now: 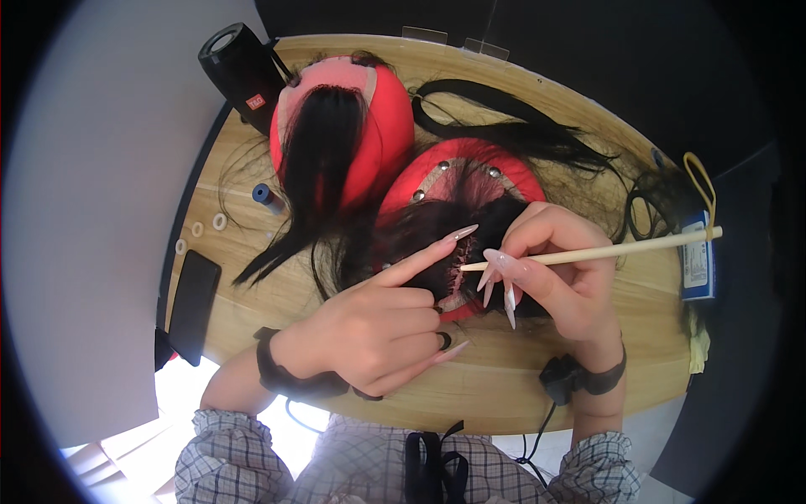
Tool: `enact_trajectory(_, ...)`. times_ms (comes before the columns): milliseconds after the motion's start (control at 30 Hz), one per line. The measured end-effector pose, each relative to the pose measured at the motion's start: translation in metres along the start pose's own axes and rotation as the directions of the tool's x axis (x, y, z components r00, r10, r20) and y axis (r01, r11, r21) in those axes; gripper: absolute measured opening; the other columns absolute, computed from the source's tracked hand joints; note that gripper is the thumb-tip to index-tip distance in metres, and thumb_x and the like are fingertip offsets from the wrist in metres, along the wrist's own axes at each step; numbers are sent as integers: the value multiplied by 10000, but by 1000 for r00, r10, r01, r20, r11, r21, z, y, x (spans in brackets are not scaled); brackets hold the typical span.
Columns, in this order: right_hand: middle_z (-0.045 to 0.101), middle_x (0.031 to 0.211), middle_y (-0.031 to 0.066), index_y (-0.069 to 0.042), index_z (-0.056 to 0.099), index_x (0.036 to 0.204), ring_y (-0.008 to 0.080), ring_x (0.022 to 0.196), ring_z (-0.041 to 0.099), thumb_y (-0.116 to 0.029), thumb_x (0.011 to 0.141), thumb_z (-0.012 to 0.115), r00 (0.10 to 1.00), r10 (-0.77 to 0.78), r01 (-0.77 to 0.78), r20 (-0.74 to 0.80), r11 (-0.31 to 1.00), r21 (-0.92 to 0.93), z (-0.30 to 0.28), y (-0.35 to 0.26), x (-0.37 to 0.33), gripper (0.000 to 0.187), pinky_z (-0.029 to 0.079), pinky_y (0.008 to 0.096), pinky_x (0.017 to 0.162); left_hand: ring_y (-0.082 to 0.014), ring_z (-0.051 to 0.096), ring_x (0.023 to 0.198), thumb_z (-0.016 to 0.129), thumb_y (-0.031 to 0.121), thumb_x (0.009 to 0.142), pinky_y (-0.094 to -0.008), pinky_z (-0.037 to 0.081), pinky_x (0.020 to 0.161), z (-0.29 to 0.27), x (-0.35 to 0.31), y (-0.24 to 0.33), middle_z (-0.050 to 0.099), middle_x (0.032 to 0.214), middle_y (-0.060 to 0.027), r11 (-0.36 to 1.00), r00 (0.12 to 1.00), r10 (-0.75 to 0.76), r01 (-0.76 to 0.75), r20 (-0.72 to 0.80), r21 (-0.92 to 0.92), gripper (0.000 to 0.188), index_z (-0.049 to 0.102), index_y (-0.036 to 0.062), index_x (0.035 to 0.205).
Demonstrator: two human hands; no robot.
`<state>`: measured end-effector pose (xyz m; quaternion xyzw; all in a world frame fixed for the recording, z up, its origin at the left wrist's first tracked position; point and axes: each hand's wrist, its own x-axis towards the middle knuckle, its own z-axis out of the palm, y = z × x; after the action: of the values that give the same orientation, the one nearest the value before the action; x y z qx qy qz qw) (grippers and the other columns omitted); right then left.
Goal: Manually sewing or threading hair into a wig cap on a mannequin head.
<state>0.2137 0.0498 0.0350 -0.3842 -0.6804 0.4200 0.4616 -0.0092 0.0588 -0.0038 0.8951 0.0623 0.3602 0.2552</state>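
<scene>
My right hand (564, 270) grips a thin wooden stick tool (621, 249) whose tip points left at the dark hair on a red mannequin head (470, 172) lying in front of me. The index finger of my left hand (378, 323) is stretched out and presses on that hair right beside the tip, the other fingers curled in. Lace with several metal pins covers the top of this head. A second red mannequin head (382, 126) with a strip of black hair (315, 160) lies just behind and to the left.
A black cylindrical speaker (239, 71) stands at the wooden table's (520, 378) back left. A black phone (193, 302), small white rings (220, 222) and a blue thread spool (264, 195) lie at the left. Loose black hair (537, 130) and a blue card (697, 265) lie at the right.
</scene>
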Motion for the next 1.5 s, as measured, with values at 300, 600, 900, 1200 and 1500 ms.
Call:
enact_trajectory(300,613,706,56,1,649,823,86,565,586,-21,842,682,994,89,-92,-69,995,-35,4,-4,-5,44,427,219,507,-201,435,510,649,-7,759,-644,318,1092,-2,-4,-1,368,564,-50,996,999,-30,28,-26,-80,285,474,13,534)
enact_trajectory(600,656,721,74,16,654,821,77,537,597,23,853,659,996,55,-54,-68,998,17,3,-2,-8,33,454,205,475,-201,446,516,651,-21,764,-655,309,1089,-2,-3,-2,393,577,-55,989,998,-38,32,-42,-142,273,488,-1,545)
enact_trajectory(900,669,747,87,24,666,840,90,546,607,55,827,634,997,16,-19,-69,999,-44,4,0,-7,46,472,213,494,-231,551,555,618,41,761,-643,257,1106,-5,-9,-4,543,625,-100,993,997,-53,58,54,-101,170,577,5,600)
enact_trajectory(1200,671,754,93,21,677,849,111,589,625,77,797,629,997,-24,18,-69,996,-84,4,1,-8,90,483,224,511,-226,547,552,626,40,750,-641,256,1109,-3,-9,-4,530,612,-91,992,997,-58,64,50,-106,174,564,14,590)
enact_trajectory(1500,668,750,90,31,655,843,80,538,601,72,837,612,997,27,-27,-76,1000,-3,5,-1,-7,60,465,206,482,-219,549,556,615,52,755,-640,251,1112,-3,-10,-4,519,609,-82,993,996,-62,68,59,-99,167,574,19,596)
